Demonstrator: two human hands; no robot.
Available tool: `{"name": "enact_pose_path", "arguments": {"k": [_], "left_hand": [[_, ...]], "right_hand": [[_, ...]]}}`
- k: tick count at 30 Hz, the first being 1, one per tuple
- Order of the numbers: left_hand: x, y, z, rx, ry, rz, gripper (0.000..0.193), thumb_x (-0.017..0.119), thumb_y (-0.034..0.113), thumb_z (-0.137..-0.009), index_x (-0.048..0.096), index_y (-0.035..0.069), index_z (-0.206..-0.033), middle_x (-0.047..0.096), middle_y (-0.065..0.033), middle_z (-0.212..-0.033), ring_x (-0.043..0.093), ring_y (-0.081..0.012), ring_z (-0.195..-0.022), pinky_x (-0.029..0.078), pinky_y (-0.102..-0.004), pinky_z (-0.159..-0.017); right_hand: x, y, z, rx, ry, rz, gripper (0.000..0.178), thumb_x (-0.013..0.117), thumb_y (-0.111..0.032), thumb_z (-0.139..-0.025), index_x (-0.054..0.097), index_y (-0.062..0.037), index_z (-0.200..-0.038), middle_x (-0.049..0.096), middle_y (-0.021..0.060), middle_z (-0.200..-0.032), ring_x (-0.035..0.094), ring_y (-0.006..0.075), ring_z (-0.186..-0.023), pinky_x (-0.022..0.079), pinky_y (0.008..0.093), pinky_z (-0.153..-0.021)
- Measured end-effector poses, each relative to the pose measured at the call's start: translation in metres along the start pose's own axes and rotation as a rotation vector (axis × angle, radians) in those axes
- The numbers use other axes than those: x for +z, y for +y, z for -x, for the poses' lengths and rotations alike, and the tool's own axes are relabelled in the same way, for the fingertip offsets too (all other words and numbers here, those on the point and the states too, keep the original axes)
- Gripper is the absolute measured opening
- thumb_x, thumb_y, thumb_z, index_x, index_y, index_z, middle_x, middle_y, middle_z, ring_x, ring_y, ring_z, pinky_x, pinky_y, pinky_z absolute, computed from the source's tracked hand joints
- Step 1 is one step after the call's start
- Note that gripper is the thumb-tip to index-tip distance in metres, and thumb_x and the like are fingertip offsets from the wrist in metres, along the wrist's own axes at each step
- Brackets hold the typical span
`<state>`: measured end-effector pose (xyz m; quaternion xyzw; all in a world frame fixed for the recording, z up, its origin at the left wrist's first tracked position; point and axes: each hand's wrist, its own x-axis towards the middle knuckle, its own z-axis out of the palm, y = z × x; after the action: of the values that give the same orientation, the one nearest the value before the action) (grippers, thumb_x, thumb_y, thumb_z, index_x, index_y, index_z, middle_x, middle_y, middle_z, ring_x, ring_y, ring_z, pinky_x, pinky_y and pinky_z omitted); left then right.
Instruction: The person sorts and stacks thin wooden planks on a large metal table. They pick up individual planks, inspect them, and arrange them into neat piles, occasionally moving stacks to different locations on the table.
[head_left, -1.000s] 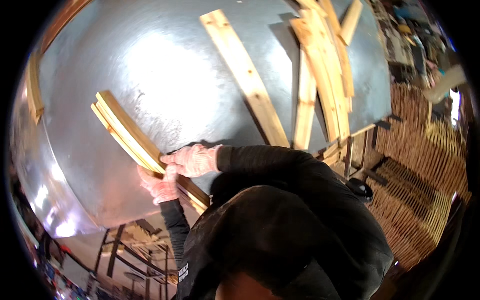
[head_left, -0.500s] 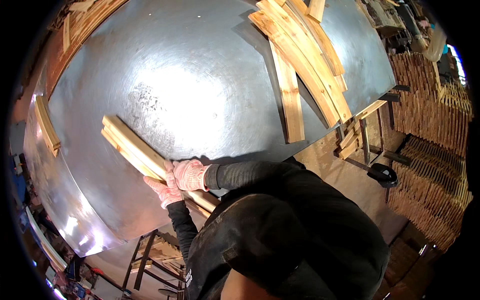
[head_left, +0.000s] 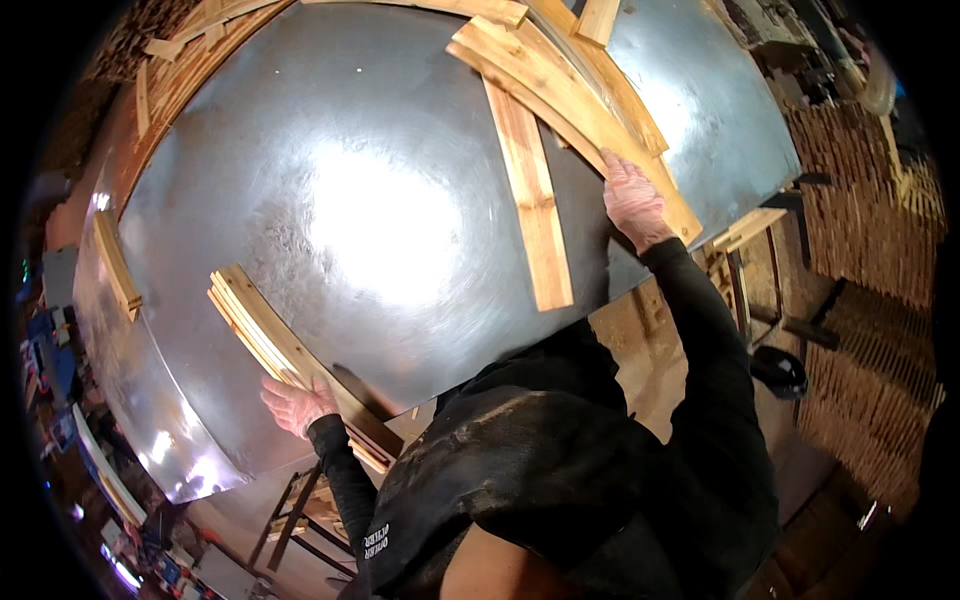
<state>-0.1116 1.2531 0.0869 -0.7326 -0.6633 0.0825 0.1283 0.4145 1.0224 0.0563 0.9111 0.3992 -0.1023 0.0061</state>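
Note:
Both my hands wear pinkish knit gloves. My left hand (head_left: 300, 403) is closed about the left side of a small stack of wooden boards (head_left: 262, 322), which lies slanting over the table's front edge. My right hand (head_left: 632, 200) reaches out to the right and grips the edge of a long wooden board (head_left: 560, 85) in a loose pile. Its fingertips lie on the board's face; the thumb is hidden. Left of that pile, a separate wooden board (head_left: 530, 195) lies with its upper end under the others.
The grey metal tabletop (head_left: 240, 150) shines under a bright glare. A short board piece (head_left: 117, 263) lies at its left side, and more planks (head_left: 150, 100) lie at the far left. Stacked slats (head_left: 860, 190) stand beyond the right edge, near a dark metal frame (head_left: 740, 300).
My right hand has left the small stack and moved far right onto the board pile. My left hand stays on the stack, which now shows several layers. The view has shifted.

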Motion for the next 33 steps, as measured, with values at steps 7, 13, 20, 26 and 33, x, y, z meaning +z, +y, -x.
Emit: {"name": "enact_pose_path", "arguments": {"k": [7,13,20,26,33], "left_hand": [[-0.065,0.244,0.053,0.195,-0.268,0.753,0.099,0.076,0.045,-0.076,0.026,0.003,-0.150,0.039,-0.0254,-0.146,0.039,-0.0391,-0.135,0.036,-0.0429,-0.110],[-0.090,0.430,0.113,0.313,-0.274,0.489,0.101,0.075,0.050,-0.072,0.030,-0.005,-0.144,0.047,-0.0294,-0.136,0.046,-0.0424,-0.126,0.039,-0.0466,-0.106],[-0.059,0.440,0.097,0.203,-0.255,0.441,0.058,0.076,0.034,-0.078,0.043,0.003,-0.114,0.060,-0.0236,-0.107,0.058,-0.0415,-0.097,0.046,-0.0495,-0.086],[-0.046,0.448,0.077,0.114,-0.503,0.529,0.087,0.080,0.041,-0.074,0.035,0.004,-0.140,0.063,-0.0215,-0.118,0.063,-0.0337,-0.101,0.052,-0.0430,-0.087],[-0.073,0.479,0.095,0.162,-0.328,0.349,0.073,0.078,0.052,-0.075,0.054,-0.005,-0.113,0.067,-0.0199,-0.105,0.064,-0.0286,-0.090,0.053,-0.0409,-0.082]], "right_hand": [[-0.010,0.083,0.054,0.110,-0.052,-1.491,0.050,0.057,-0.014,-0.095,0.044,0.0030,-0.140,0.055,0.0169,-0.135,0.053,0.0227,-0.122,0.044,0.0321,-0.100],[-0.024,0.270,0.139,0.394,0.482,-1.523,0.045,0.052,-0.006,-0.095,0.046,0.0014,-0.139,0.060,0.0063,-0.125,0.054,0.0120,-0.110,0.043,0.0266,-0.096],[0.139,0.491,0.234,1.379,0.626,-0.556,0.039,0.049,-0.022,-0.094,0.055,-0.0008,-0.127,0.064,0.0233,-0.116,0.061,0.0364,-0.106,0.048,0.0398,-0.090],[0.203,0.621,0.132,1.563,0.648,-0.830,0.048,0.047,-0.029,-0.097,0.047,-0.0031,-0.137,0.063,0.0251,-0.120,0.059,0.0429,-0.109,0.047,0.0445,-0.092],[0.302,0.658,0.112,1.132,0.285,-0.620,0.049,0.037,-0.023,-0.102,0.034,-0.0037,-0.147,0.039,0.0129,-0.151,0.044,0.0296,-0.134,0.038,0.0370,-0.107]]}}
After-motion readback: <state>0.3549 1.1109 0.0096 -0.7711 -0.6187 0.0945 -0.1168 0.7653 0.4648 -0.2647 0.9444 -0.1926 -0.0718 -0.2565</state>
